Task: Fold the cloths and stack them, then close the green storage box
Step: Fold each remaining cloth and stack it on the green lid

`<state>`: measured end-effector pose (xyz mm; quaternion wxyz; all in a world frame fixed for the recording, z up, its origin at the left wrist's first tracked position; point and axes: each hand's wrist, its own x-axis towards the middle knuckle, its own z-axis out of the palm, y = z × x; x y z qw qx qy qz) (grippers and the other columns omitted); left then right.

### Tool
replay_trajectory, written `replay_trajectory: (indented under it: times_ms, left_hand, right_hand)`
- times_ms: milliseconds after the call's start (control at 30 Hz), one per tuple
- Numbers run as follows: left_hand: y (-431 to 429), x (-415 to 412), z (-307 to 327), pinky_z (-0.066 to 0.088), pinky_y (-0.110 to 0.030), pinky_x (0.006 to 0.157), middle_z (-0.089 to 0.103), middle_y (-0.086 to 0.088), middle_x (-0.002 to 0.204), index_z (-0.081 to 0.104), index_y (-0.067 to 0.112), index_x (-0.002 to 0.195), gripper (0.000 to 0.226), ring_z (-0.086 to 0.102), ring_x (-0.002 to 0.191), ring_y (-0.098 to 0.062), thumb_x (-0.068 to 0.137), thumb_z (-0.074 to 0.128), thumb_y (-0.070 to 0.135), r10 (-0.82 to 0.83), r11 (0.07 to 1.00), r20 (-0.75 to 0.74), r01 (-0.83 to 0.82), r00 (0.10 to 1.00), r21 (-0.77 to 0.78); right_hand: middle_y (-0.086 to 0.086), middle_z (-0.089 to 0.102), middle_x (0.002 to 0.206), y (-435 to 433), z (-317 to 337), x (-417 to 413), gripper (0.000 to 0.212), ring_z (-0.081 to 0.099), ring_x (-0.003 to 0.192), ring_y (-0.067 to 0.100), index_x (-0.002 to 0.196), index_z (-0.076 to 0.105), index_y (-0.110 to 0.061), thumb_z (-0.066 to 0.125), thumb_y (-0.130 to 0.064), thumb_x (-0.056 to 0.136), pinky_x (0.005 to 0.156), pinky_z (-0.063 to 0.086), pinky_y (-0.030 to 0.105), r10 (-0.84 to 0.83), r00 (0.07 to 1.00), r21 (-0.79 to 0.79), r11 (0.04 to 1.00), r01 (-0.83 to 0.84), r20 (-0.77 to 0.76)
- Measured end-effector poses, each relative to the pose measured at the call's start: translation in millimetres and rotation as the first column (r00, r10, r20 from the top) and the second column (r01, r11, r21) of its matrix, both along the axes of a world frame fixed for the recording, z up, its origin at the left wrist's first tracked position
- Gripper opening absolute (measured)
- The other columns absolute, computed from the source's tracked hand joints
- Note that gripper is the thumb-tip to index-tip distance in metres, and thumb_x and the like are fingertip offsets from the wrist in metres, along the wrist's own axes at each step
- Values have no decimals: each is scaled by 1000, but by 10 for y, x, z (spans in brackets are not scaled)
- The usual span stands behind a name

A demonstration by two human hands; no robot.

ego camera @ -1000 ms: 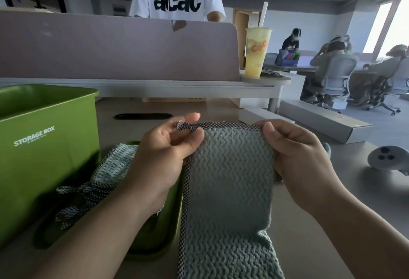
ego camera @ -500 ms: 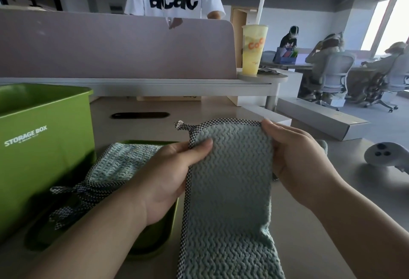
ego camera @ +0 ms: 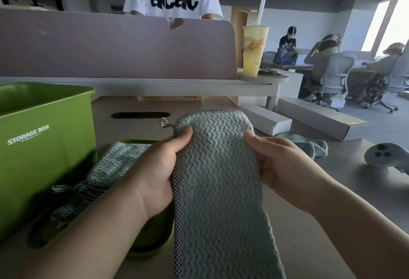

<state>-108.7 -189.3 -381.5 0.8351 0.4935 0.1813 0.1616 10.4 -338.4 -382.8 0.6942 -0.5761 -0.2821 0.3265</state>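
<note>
Left hand and right hand are each pinching a side edge of the pale teal waffle-knit cloth with checkered trim, holding it up over the beige desk. Another folded teal cloth is lying on the green plastic lid, just beside the open green storage box.

A yellow drink cup with a straw stands on the divider ledge; a white controller lies on the table beside two long cardboard boxes.
</note>
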Motion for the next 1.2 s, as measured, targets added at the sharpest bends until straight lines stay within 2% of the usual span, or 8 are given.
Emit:
replay_trajectory:
  times_ms: [133, 267, 433, 600, 733, 867, 1067, 1200]
  left_hand:
    - [54, 1, 15, 59, -32, 54, 75, -13, 79, 68, 4, 91, 31, 73, 63, -22, 94, 49, 29, 21, 990, 54, -13, 998, -144]
    - [143, -4, -2, 59, -34, 52, 74, -14, 77, 66, 3, 92, 31, 72, 62, -23, 95, 47, 28, 53, 976, 100, -30, 994, -215]
    - [198, 10, -20, 60, -35, 58, 75, -14, 82, 68, 5, 91, 36, 73, 66, -24, 95, 46, 33, 70, 969, 153, -31, 986, -246]
    - [205, 8, -30, 60, -38, 66, 73, -17, 87, 68, 2, 95, 45, 72, 73, -26, 91, 49, 43, 13, 975, 146, 20, 989, -221]
    - [175, -24, -33, 57, -41, 78, 71, -23, 96, 71, -4, 95, 40, 70, 80, -30, 81, 57, 30, -114, 983, 105, 128, 988, -134]
    - [133, -22, -39, 55, -39, 73, 72, -20, 92, 71, -4, 90, 27, 71, 74, -27, 77, 54, 12, -138, 988, 24, 139, 990, -70]
    - [135, -17, -20, 60, -33, 66, 75, -16, 90, 70, -2, 94, 24, 72, 68, -24, 88, 51, 12, -53, 994, 14, 54, 999, -90]
    - [157, 2, -15, 57, -35, 70, 74, -14, 83, 69, 0, 90, 26, 71, 65, -23, 92, 48, 15, -25, 989, 52, 32, 998, -144]
  right_hand:
    - [13, 67, 79, 41, -64, -33, 35, 59, 59, 15, 90, 70, 6, 60, -26, 84, 53, 52, 20, 33, 999, -33, 999, -34, -31]
    - [18, 57, 86, 84, -122, -54, 42, 48, 68, 19, 89, 70, 6, 66, -33, 74, 62, 45, 24, 49, 999, -82, 995, -49, -2]
    - [12, 70, 90, 71, -115, -68, 45, 62, 76, 19, 93, 73, -2, 65, -44, 79, 71, 50, 27, 180, 984, -74, 981, -180, -8]
    - [18, 63, 94, 90, -164, -45, 36, 57, 86, 27, 96, 65, 9, 65, -22, 77, 75, 51, 29, 65, 997, -65, 996, -68, -46]
    - [11, 59, 70, 95, -105, -89, 12, 57, 61, 21, 69, 61, -7, 65, -16, 76, 60, 46, 28, -1, 995, 11, 1000, 2, -103]
    - [7, 63, 60, 75, -48, -91, 30, 61, 50, 18, 58, 61, -12, 57, -2, 85, 47, 50, 22, -16, 978, 42, 999, 25, -209]
    - [5, 66, 64, 87, -52, -31, 22, 63, 51, 16, 68, 63, -11, 52, -3, 85, 50, 52, 22, 31, 958, 103, 995, -2, -284]
    - [10, 72, 88, 62, -67, -40, 24, 67, 71, 21, 88, 74, -6, 59, -24, 81, 69, 56, 29, 170, 943, -26, 982, -185, -287]
